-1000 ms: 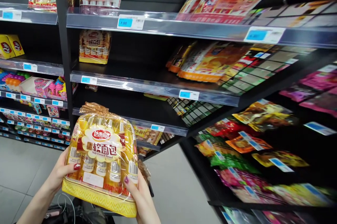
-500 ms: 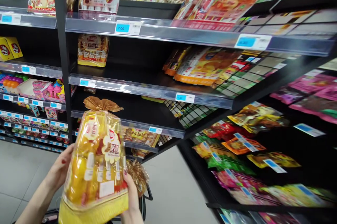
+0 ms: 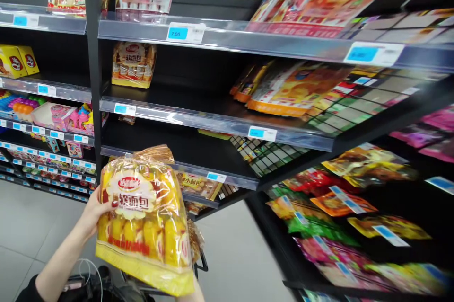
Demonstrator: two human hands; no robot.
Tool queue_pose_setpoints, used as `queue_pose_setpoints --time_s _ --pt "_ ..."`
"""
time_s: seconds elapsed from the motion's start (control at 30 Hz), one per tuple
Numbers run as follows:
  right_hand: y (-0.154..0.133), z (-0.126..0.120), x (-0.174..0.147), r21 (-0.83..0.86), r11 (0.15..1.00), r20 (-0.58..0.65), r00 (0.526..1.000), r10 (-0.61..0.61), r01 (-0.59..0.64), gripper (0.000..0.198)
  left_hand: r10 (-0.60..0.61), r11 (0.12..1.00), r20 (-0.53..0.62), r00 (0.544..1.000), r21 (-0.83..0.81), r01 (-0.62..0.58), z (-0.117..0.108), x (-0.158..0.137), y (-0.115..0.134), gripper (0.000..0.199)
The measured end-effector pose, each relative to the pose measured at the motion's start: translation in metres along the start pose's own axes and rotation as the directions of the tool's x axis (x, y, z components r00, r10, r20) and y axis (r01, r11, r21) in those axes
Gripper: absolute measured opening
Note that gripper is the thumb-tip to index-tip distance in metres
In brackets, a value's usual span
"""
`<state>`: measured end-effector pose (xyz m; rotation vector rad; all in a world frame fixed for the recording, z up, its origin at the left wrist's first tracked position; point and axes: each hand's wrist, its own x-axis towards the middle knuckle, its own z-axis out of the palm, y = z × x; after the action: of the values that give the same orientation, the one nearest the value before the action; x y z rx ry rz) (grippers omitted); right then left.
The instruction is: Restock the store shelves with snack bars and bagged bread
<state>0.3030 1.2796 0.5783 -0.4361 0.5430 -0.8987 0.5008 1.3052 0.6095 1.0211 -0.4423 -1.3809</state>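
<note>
A clear and yellow bag of small bread rolls (image 3: 156,231) is held up in front of me, its gathered brown top tilted back. My left hand (image 3: 96,211) grips the bag's left edge, thumb on the printed label and fingers behind. At the lower right corner, my right hand (image 3: 191,292) holds the bag from behind; only the wrist area shows and its fingers are hidden. A similar bread bag (image 3: 134,66) stands on the shelf ahead. Lower down, another bread packet (image 3: 198,184) lies partly behind the held bag.
Black shelves with clear price rails (image 3: 213,124) stand ahead. Along the right, an angled rack carries snack packets (image 3: 344,202). Yellow boxes (image 3: 16,61) and toys sit on the left shelves. Below the bag are a dark cart frame (image 3: 203,262) and a crinkled brown-gold packet (image 3: 196,240).
The bag has turned from its side so its front label faces me. My left thumb now lies on its front, and my right hand has gone mostly behind it. The view has shifted slightly.
</note>
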Motion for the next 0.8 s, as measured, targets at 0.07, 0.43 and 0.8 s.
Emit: queue_pose_setpoints --time_s 0.07,0.43,0.8 --pt "-0.010 -0.005 -0.009 -0.014 1.000 -0.030 1.000 0.007 -0.008 0.048 0.010 0.999 -0.014 1.000 0.039 -0.010 0.006 -0.004 0.010 0.058" --pt "-0.018 0.007 -0.031 0.095 0.995 -0.227 0.973 0.036 -0.015 0.033 -0.018 0.964 0.031 0.999 0.267 0.009 0.004 -0.010 0.023 0.056" --pt "-0.023 0.024 -0.013 0.327 0.935 -0.208 0.955 0.213 -0.137 0.021 -0.223 0.962 0.029 0.974 0.166 0.216 0.004 0.009 0.024 0.041"
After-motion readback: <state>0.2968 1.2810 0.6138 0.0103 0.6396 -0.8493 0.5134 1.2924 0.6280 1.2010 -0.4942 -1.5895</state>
